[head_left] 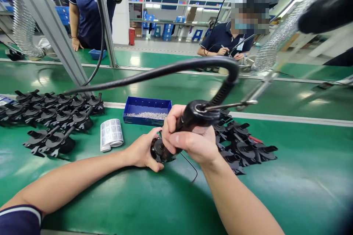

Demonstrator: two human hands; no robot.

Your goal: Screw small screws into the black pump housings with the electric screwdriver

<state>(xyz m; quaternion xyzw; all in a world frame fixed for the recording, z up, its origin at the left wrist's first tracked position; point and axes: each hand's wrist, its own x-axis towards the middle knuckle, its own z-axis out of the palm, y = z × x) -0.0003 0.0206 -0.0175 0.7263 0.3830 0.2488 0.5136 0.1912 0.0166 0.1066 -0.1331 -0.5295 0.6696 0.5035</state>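
Observation:
My right hand is wrapped round a black power screwdriver that is tilted, its thick cable rising from the top. The tool's lower end meets a small black part on the green table; its tip is hidden by my fingers. Around that part's left side my left hand is curled, thumb in front, holding it. A thin black wire runs out to the right of the part. Just behind the hands stands a blue bin with many small silver screws.
Rows of black assemblies lie at the left, and more black assemblies at the right. A roll of labels sits left of the bin. A metal post rises at the left. Two people are across the bench.

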